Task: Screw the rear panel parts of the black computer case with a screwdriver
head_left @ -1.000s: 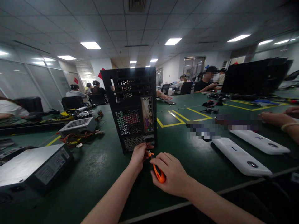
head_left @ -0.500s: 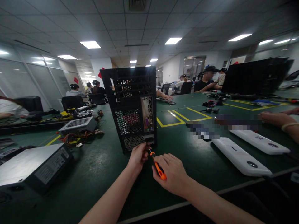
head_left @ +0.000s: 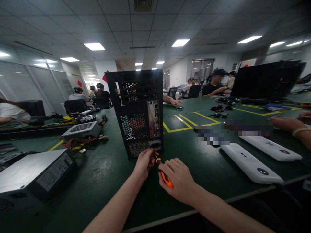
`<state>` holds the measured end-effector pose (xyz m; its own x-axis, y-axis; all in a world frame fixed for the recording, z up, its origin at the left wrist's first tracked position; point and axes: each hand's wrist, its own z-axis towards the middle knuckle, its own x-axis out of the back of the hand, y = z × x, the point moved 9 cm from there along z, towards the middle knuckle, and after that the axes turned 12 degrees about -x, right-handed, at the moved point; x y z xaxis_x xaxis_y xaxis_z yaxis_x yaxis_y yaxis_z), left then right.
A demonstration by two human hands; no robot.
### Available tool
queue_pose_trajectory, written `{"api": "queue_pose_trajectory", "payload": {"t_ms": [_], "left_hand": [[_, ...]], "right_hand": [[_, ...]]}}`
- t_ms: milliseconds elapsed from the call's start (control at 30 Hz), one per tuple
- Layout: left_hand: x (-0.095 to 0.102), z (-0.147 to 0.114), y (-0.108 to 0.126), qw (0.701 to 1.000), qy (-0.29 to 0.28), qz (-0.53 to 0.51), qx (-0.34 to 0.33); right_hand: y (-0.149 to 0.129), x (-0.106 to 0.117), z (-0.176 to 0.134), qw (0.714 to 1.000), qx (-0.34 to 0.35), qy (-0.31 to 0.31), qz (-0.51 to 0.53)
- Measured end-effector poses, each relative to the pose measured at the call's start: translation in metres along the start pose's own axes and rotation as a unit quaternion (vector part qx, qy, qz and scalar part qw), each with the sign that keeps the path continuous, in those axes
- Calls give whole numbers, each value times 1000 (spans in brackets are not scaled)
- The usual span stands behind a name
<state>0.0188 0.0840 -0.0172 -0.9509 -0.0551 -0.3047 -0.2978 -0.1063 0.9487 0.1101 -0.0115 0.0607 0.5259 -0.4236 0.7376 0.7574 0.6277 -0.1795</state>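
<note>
A black computer case (head_left: pixel 143 106) stands upright on the green table with its back panel facing me. My right hand (head_left: pixel 178 179) is wrapped round the orange and black handle of a screwdriver (head_left: pixel 166 179), whose thin shaft points up and left toward the case's lower right corner. By the shaft's tip, my left hand (head_left: pixel 145 161) has its fingers pinched together just below the power socket (head_left: pixel 155 145). What those fingers hold, if anything, is too small and hidden to make out. The fitted power supply's perforated plate (head_left: pixel 139 149) shows at the bottom of the case.
At left lie a large metal power supply (head_left: pixel 36 174) and a smaller one (head_left: pixel 81 129) with bundled cables (head_left: pixel 80 142). Two white devices (head_left: pixel 251 163) lie at right, near another person's hands (head_left: pixel 286 124). A dark monitor (head_left: pixel 264 79) stands behind, and several people sit farther back.
The screwdriver handle has turned slightly in my right hand, whose fingers have shifted a little. My left hand stays almost in place at the case's lower corner.
</note>
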Motion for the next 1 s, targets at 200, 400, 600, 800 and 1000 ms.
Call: {"api": "queue_pose_trajectory", "payload": {"t_ms": [200, 400, 600, 800, 1000], "left_hand": [[-3, 0, 2, 1000, -7, 13, -3], [1, 0, 2, 1000, 10, 21, 2], [1, 1, 4, 1000, 9, 7, -8], [1, 1, 3, 1000, 5, 9, -3], [3, 3, 1, 1000, 15, 4, -4]], "right_hand": [[-1, -1, 0, 1000, 6, -3, -10], [4, -4, 0, 999, -11, -16, 30], [0, -4, 0, 998, -3, -53, 24], [9, -3, 1, 995, -42, -40, 75], [2, -1, 2, 997, -11, -53, 48]]}}
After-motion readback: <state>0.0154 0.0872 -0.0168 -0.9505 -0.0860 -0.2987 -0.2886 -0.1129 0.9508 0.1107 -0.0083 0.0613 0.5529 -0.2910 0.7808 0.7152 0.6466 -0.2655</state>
